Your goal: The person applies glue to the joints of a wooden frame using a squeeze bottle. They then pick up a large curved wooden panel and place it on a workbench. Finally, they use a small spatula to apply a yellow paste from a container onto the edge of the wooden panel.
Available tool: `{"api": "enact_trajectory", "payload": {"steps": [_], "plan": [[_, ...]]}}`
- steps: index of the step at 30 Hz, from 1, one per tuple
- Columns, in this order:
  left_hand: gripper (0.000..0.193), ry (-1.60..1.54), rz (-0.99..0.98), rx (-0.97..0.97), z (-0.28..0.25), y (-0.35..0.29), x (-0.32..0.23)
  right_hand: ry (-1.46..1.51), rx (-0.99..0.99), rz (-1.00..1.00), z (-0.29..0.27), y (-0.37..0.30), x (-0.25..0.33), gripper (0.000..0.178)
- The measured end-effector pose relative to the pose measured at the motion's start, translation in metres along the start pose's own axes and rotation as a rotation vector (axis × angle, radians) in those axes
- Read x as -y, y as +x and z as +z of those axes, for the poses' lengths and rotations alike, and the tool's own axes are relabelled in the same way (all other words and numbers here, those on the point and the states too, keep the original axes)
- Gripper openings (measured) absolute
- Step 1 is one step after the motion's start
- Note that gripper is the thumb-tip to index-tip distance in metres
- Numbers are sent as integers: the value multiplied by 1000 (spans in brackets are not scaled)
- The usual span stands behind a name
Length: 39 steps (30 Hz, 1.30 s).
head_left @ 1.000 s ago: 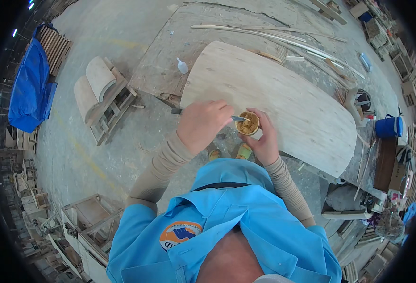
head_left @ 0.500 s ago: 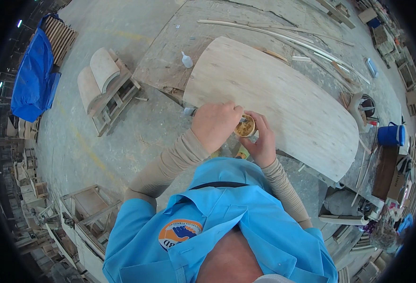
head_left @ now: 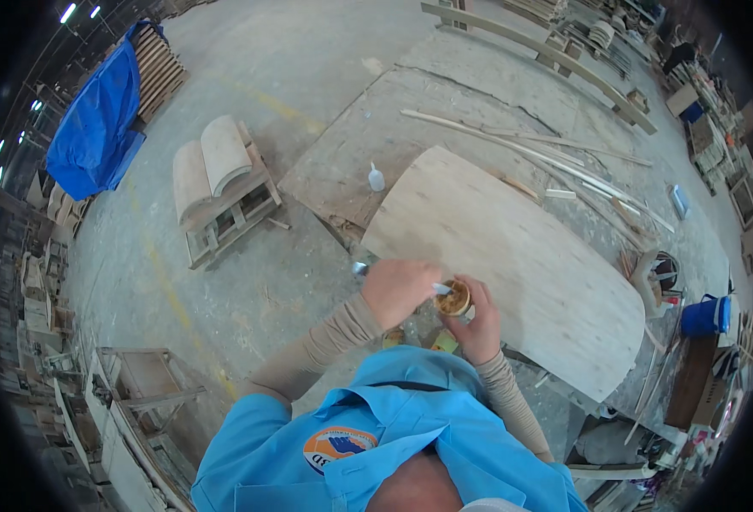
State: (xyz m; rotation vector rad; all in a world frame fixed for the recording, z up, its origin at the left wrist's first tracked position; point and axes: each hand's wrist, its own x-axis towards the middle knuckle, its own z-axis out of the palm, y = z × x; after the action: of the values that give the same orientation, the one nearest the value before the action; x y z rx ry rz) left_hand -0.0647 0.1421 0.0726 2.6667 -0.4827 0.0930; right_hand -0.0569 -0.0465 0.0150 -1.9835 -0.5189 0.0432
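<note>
My left hand (head_left: 400, 294) is closed round a putty knife, mostly hidden in the fist. Its pale flat tip (head_left: 441, 289) reaches over the left rim of a small round can (head_left: 456, 313). Yellow-brown paste (head_left: 452, 299) lies in the can. The fingers and thumb of my right hand (head_left: 481, 322) wrap the can from the right. A shiny metal end (head_left: 360, 269) sticks out on the other side of my left fist; whether it belongs to the same tool, I cannot tell. Just beyond both hands lies a large, curved-edged plywood panel (head_left: 513, 264).
A white squeeze bottle (head_left: 376, 177) stands left of the panel's far end. Long wooden strips (head_left: 530, 154) lie beyond it. Curved wooden pieces (head_left: 214, 162) rest on a low stand at the left. A blue cooler (head_left: 706, 317) is at the right, a wooden frame (head_left: 150, 375) at lower left.
The view has tilted, so the hands, can and panel appear lower in the picture. The knife tip has shifted from inside the can toward its left rim. Both hands keep their holds.
</note>
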Motion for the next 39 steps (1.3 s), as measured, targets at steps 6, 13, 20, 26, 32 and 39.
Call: {"api": "enact_trajectory", "payload": {"steps": [6, 13, 20, 26, 32, 39], "plan": [[17, -433, -195, -52, -14, -18, 9, 103, -5, 39, -5, 2, -16, 62], [14, -715, -318, -122, -11, -23, 3, 233, -19, 82, -18, 11, -27, 61], [11, -743, -435, -237, 9, -39, 15, 296, -89, 118, -63, 34, -66, 63], [9, -621, -684, -553, 34, -70, 37, 266, -144, 104, -93, 45, -101, 63], [7, -253, -737, -813, 71, -90, 62, 312, -194, 116, -97, 49, -121, 62], [16, -42, -721, -918, 124, -88, 89, 258, -176, 102, -97, 50, -118, 58]]}}
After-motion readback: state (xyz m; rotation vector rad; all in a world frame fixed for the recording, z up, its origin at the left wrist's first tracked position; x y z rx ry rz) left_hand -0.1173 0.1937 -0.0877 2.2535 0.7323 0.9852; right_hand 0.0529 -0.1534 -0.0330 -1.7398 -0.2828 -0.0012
